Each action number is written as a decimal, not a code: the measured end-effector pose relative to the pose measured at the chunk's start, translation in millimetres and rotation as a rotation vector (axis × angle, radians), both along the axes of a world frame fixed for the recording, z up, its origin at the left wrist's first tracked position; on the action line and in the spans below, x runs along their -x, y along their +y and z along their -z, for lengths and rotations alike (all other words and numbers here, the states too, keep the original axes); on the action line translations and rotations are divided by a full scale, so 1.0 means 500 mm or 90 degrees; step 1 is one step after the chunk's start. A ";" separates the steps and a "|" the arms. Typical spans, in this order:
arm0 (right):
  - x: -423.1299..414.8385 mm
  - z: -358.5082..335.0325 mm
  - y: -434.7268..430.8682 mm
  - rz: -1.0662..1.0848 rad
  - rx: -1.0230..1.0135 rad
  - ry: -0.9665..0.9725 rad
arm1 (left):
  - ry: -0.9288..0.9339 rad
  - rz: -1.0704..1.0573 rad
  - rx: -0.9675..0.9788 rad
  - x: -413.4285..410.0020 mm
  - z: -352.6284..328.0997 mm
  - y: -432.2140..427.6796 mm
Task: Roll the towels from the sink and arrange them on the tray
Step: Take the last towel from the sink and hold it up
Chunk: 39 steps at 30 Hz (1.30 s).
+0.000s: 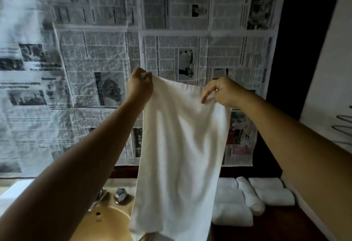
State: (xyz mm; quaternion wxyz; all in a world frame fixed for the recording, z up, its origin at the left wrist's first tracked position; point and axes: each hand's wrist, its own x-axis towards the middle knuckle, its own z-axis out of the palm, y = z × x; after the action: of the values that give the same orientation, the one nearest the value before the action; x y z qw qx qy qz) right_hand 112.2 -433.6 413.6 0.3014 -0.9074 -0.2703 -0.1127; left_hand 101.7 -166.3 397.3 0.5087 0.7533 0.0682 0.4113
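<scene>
While overlapping newspaper sheets (171, 12) covered the whole wall ahead, a white towel (181, 145) hung in front of them, spread flat and held up by its top edge. It dropped in a long, loosely creased panel, and its lower end reached down over the right side of the sink (106, 225), hiding that part of the basin. Both bare forearms stretched forward and upward to it, the left one crossing above the sink.

The sink was yellowish and lay at the lower left, its bowl only partly in view. To the right of the hanging towel, three rolled towels (270, 191) lay close together on a dark brown surface (276, 221); two lay crosswise and one ran between them, end toward the camera. Whether that surface was the tray or the tabletop could not be told.

The left hand (140, 86) gripped the towel's upper left corner, its fingers (144, 76) curled tight round a bunch of cloth. The right hand (224, 92) sat lower at the upper right corner, pinching the edge between thumb and fingers (207, 94), so the top edge sloped down toward the right.

Behind the sink stood a chrome tap handle (120, 195), with the spout (97, 200) just to its left, partly hidden by the left forearm.
</scene>
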 end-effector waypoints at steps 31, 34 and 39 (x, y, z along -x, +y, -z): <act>0.015 -0.015 0.081 0.075 -0.034 -0.186 | -0.026 0.183 -0.366 0.091 0.028 -0.089; 0.029 -0.022 0.075 0.014 0.000 -0.135 | -0.033 0.147 -0.368 0.087 0.017 -0.077; 0.021 -0.048 0.035 0.012 0.152 -0.010 | 0.015 0.263 -0.284 0.090 -0.010 -0.034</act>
State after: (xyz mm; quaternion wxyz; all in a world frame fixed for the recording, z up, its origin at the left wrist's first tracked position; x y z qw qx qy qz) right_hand 101.5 -416.3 437.8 0.1880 -0.9385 -0.2754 -0.0897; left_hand 56.7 -183.3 402.5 0.4024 0.8492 -0.1726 0.2952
